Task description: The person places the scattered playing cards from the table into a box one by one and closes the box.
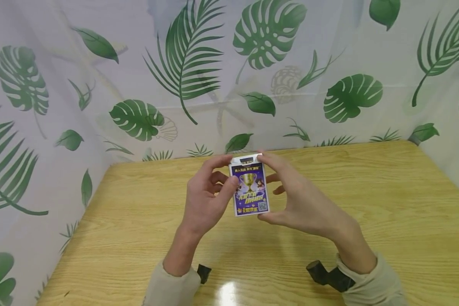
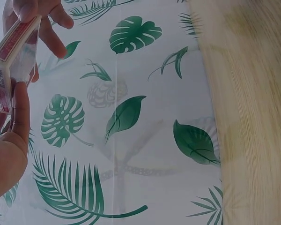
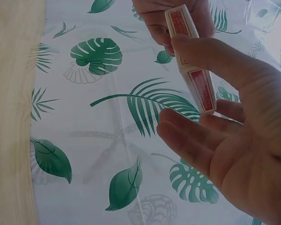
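A playing-card box [image 1: 249, 193], upright and slightly tilted, is held above the table in the head view. Its face is purple with a gold trophy and a QR code; the top edge is white with a dark patch. My left hand [image 1: 206, 197] pinches the left side, thumb on the face and other fingers partly hidden behind. With forefinger at the top right corner and thumb at the bottom right, my right hand [image 1: 306, 197] grips the other side. Red panels with white borders cover the edges of the box [image 3: 200, 86] in the right wrist view.
A wood-grain table [image 1: 137, 238] lies below both hands. Behind it and along the sides hangs a white cloth [image 1: 214, 106] printed with green leaves. Black devices [image 1: 323, 274] sit at both wrists, by the beige sleeves [image 1: 375, 284].
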`<state>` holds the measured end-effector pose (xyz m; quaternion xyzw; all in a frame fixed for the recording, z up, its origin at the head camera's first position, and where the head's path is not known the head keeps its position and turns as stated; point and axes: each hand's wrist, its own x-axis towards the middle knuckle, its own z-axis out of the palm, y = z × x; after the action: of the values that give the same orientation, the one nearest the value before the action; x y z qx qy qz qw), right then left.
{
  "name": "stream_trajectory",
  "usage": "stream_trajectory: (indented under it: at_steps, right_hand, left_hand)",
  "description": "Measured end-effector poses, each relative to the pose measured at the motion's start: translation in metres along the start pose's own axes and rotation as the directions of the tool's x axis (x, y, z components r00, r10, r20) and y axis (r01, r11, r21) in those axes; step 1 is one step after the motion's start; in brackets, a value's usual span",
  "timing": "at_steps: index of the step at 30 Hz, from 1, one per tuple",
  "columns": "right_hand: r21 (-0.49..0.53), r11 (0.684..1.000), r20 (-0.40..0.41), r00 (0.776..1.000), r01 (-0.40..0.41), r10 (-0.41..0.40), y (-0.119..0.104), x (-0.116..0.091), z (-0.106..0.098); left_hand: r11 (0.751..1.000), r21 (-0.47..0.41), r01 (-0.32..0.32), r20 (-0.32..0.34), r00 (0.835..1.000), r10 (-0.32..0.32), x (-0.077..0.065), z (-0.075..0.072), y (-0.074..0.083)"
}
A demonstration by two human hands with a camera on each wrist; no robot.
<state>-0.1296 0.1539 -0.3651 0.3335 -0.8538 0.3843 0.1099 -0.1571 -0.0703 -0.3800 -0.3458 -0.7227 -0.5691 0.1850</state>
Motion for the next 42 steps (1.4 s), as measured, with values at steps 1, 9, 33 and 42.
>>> stream_trajectory:
  at_steps: [1,9,33,42]
  right_hand:
    - [-0.012,1.0,-0.006,1.0,0.018,-0.019,0.0,0.001,0.0]
    - [-0.015,0.997,-0.046,0.996,0.08,-0.081,-0.003,0.004,-0.003]
    - [-0.026,0.999,-0.02,0.999,0.043,-0.044,0.021,0.006,-0.008]
    - [-0.117,0.989,0.069,0.993,-0.085,0.093,0.062,0.031,-0.003]
  left_hand:
    - [1.0,-0.004,0.001,-0.001,1.0,-0.001,0.0,0.0,0.0]
    - [0.995,-0.1,0.023,0.027,0.999,-0.02,0.004,-0.005,0.004]
    - [0.889,0.413,-0.197,0.463,0.886,-0.019,0.016,-0.014,-0.007]
    - [0.843,0.513,-0.164,0.466,0.878,-0.112,0.029,0.003,-0.059]
